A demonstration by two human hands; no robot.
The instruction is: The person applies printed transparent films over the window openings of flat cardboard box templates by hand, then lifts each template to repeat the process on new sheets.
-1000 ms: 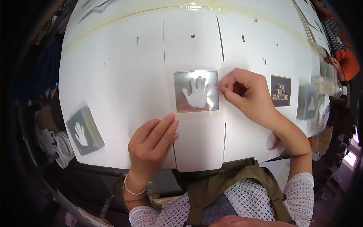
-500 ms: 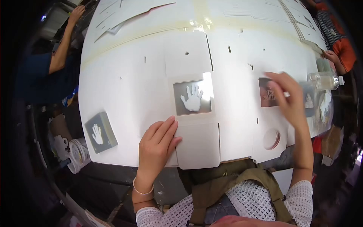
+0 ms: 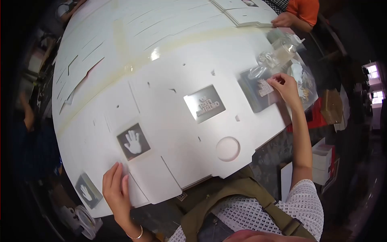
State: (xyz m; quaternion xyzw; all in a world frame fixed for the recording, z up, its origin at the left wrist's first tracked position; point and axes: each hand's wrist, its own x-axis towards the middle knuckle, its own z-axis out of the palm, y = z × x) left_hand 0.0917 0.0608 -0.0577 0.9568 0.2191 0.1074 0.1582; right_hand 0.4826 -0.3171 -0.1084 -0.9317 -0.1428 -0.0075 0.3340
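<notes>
A flat white die-cut card blank (image 3: 161,109) lies on the table in front of me. One of its square windows holds a clear sheet with a white handprint (image 3: 133,142), and the other a clear sheet with mirrored lettering (image 3: 204,103). My left hand (image 3: 116,187) rests with fingers extended on the card just below the handprint window. To the right, my right hand (image 3: 287,89) has thumb and forefinger pinched at the white print of the top clear plastic sheet (image 3: 258,90) on a stack. Whether that sheet is lifted cannot be seen.
A stack of handprint sheets (image 3: 88,190) sits at the left table edge. Beyond the right stack are a clear bottle (image 3: 285,47) and crumpled plastic (image 3: 266,60). Another person's hand (image 3: 283,19) touches card sheets at the far right. The card has a round hole (image 3: 228,149).
My view has turned to the right. My right hand has gone from beside the lettered window to the stack of clear sheets. My left hand stays by the handprint window.
</notes>
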